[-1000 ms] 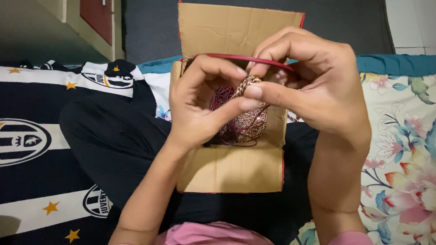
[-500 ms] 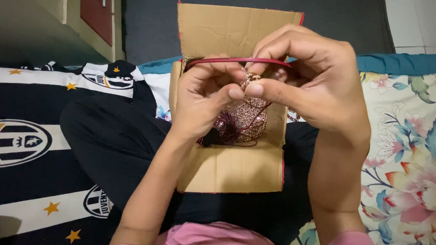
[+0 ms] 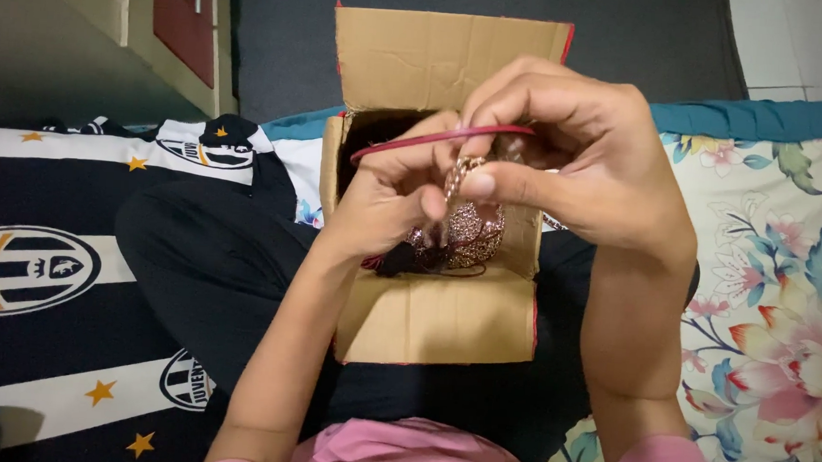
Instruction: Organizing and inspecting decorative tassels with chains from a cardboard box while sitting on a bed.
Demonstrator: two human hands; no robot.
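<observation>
Over the open cardboard box (image 3: 435, 317) | left hand (image 3: 389, 197) and right hand (image 3: 574, 160) both pinching a beaded chain (image 3: 454, 177) | red band (image 3: 435, 137) stretched between them

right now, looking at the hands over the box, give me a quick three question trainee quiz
1. True or false: both hands are held above the open brown cardboard box.
2. What thin thing runs between the left hand and the right hand? A) a pink-red band B) a blue ribbon C) a white cable
3. What hangs below the fingers?

Key
1. True.
2. A, the thin pink-red band.
3. A glittery rose-gold beaded ornament, dangling over the box opening.
</observation>
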